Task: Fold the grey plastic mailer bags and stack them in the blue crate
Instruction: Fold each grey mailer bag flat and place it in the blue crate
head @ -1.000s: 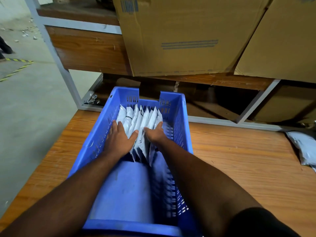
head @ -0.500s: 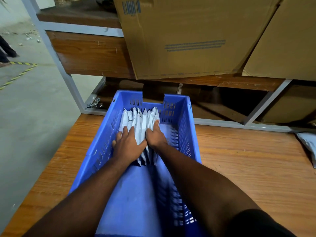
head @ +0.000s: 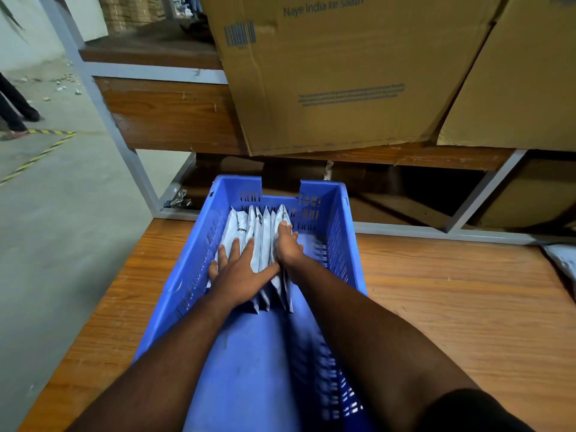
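Under both hands, the folded grey mailer bags (head: 260, 244) are standing on edge in a tight row at the far end of the blue crate (head: 341, 244), which is sitting on the wooden worktop (head: 452, 307).

Left hand (head: 238, 272): lying palm-down on the left part of the row, fingers (head: 234, 249) straight and spread, thumb reaching right across the bags' near edges. It is pressing flat, curling round nothing.

Right hand (head: 288, 244): resting on the right edge of the row, fingers extended forward along the outermost bag, seen mostly edge-on. It is looking flat against the bags rather than gripping, though the underside is hidden.

Both forearms are reaching forward over the crate's bare near floor, converging toward the bags.

Right of the right hand, well apart at the worktop's edge, another grey bag (head: 561, 260) is lying partly out of view. Beyond the hands, a cardboard box (head: 343, 73) is sitting on a shelf (head: 171, 116).
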